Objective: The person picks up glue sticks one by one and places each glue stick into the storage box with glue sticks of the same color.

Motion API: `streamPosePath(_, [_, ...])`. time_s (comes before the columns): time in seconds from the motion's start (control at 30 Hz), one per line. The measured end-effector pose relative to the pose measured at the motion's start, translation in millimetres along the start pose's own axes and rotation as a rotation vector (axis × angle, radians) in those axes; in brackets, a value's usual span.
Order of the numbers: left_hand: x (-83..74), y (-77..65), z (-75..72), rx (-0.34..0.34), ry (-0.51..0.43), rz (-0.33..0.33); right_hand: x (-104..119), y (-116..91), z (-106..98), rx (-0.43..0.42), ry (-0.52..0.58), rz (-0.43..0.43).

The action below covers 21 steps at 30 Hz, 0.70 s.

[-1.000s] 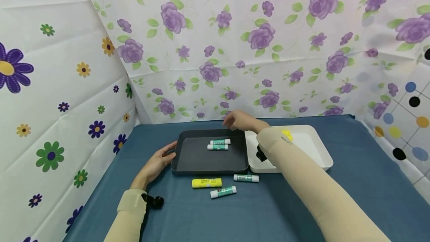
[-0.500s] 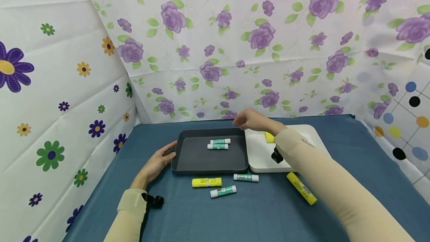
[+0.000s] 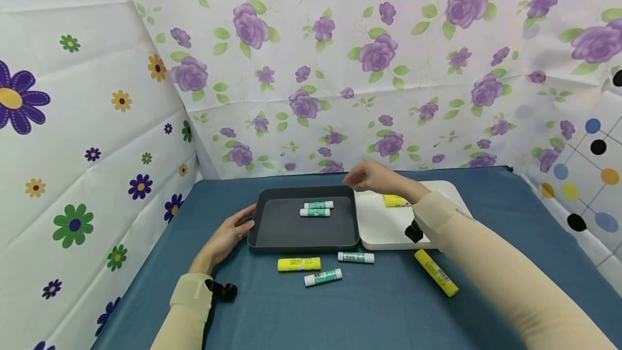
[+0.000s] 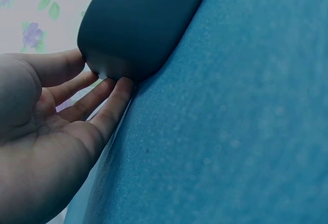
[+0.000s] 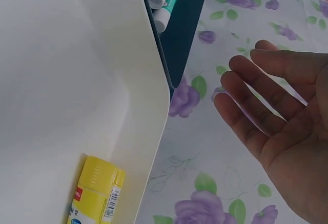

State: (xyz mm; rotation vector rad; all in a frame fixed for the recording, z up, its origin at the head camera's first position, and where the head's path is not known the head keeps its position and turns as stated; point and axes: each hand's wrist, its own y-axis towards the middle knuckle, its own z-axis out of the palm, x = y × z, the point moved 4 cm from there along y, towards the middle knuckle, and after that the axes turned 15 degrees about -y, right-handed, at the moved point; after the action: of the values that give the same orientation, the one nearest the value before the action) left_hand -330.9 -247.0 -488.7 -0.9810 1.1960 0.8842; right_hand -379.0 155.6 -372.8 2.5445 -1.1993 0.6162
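Observation:
In the head view my left hand rests against the left wall of the dark grey tray. The left wrist view shows its thumb and fairly straight fingers touching the outer corner. My right hand is raised over the far edge where the trays meet, holding nothing, its fingers spread and slightly bent. Two green-and-white glue sticks lie side by side in the grey tray. A yellow glue stick lies in the white tray, partly hidden by the right arm in the head view.
On the blue tablecloth, in front of the trays, lie a yellow glue stick, a green one and another green one. A second yellow stick lies slantwise at the right. Floral sheets hang behind and beside the table.
My right hand has moved right along the trays' far edge. The arm's shift uncovers the slanted yellow glue stick and more of the white tray. My left hand stays put.

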Motion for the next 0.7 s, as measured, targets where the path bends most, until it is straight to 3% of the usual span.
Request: streamPosePath(0.7, [2.5, 1.2, -0.5, -0.006, 0.001, 0.008, 0.3, -55.4, -15.0, -0.053, -0.03, 0.023])
